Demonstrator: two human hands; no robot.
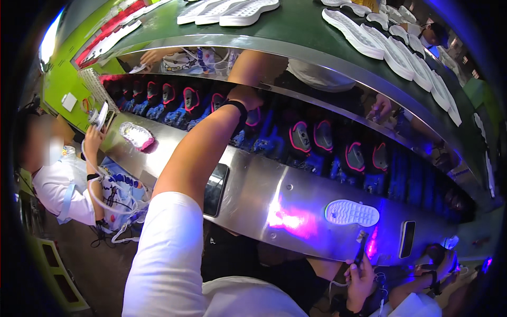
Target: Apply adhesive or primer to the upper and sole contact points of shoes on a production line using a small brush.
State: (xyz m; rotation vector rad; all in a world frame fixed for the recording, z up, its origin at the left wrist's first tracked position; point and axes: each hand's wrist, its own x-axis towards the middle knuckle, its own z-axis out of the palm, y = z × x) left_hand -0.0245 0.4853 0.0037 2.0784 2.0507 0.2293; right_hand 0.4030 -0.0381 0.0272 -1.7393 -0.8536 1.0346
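Observation:
My left arm stretches across the metal bench, and my left hand (245, 97) is inside the dark slot of the conveyor. Right by it is a dark shoe upper with pink edging (254, 117); the fingers are mostly hidden, so their grip does not show. Low on the right, my right hand (360, 282) is closed around a brush (361, 252) with a dark handle and a small pale head. Just beyond the brush head, a white shoe sole (352, 212) lies on the bench, its wavy tread facing up.
More pink-edged uppers (301, 137) stand in a row along the slot. A phone (216, 190) and a second dark device (407, 239) lie on the bench (253, 182). White soles (250, 12) rest on the green belt above. Co-workers sit at left (71, 185) and right.

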